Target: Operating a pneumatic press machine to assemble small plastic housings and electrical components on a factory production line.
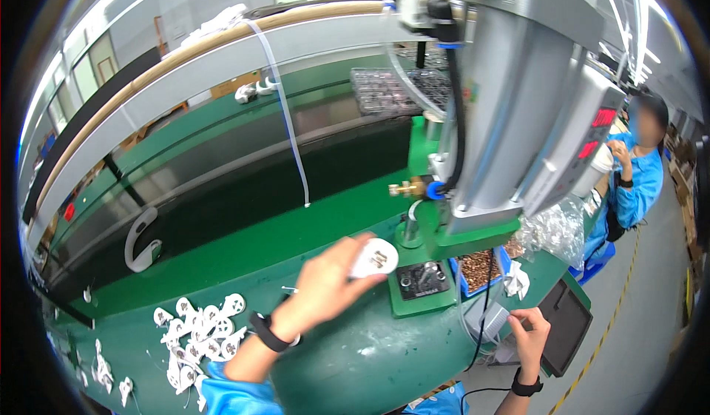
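My left hand holds a round white plastic part with small brass-coloured metal pieces on its face. It is raised over the green table, just left of the press's black fixture. My right hand is at the table's right side, beside a small grey box. Its thumb and index finger come together in a pinch; what they hold, if anything, is too small to make out. A pile of similar white parts lies on the table to the left.
A grey press on a green base stands ahead of my hands. Right of its fixture is a blue bin of copper-coloured pieces. A dark conveyor carries a white curved part. A co-worker in blue sits at right.
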The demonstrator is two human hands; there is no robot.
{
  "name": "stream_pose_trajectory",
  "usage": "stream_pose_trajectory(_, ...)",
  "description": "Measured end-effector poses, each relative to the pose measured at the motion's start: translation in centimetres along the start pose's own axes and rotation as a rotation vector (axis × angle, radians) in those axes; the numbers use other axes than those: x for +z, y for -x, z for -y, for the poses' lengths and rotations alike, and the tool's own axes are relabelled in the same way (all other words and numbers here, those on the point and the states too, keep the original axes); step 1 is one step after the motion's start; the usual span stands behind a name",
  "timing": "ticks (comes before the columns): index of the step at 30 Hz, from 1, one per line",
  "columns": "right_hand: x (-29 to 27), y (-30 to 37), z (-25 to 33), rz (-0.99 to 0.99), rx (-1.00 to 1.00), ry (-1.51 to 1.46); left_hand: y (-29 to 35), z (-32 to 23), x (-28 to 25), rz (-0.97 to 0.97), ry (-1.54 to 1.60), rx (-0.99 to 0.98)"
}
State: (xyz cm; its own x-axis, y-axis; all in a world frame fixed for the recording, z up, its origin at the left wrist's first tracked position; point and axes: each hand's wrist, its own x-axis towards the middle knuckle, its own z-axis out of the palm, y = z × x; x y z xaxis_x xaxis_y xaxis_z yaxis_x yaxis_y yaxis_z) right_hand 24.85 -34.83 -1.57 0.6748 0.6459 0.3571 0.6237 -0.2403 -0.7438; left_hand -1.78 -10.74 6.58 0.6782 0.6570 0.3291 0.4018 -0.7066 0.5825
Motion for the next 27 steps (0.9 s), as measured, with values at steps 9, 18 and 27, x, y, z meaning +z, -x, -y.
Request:
stream_pose_trajectory(9,-3.2,2.0,-2.8,-0.089,0.019,-0.024,-2.6,-2.3,7.6,0.104,0.162,-0.088)
stream_pose_trajectory(18,-1.6,0.8,-1.9,-0.078,-0.061,0.006,-1.9,-3.4,8.9,-0.071,0.247,-0.005)
stream_pose_trajectory(27,-1.0,0.3,-1.4,-0.008,-0.083,0.047,-2.7,-2.5,9.2,0.049,0.259,-0.143)
